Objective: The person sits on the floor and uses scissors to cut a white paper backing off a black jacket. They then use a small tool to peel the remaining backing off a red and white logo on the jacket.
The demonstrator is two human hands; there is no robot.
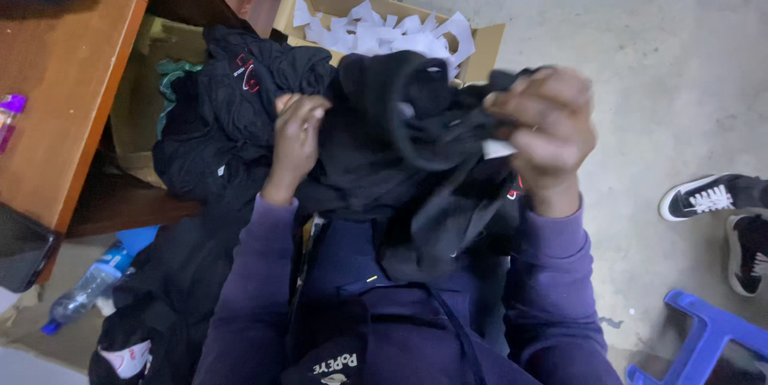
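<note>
At frame centre, the left hand [294, 143] pinches a fold of the black garment [384, 137], fingers closed; the right hand [546, 130] grips its bunched edge and a white tag [498, 148]. Keeping the cloth taut should expose the tag. Behind, a cardboard box [480, 41] holds white paper scraps [384, 31].

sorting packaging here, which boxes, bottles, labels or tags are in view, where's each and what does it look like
Cardboard box: top centre on the floor, open, brown, full of white paper cut-outs.
Plastic bottle: lower left on the floor, lying down, clear with a blue label and cap.
White tag: small, pinched in the right hand with the black garment.
White label: bottom left, on dark fabric, red marks.
</note>
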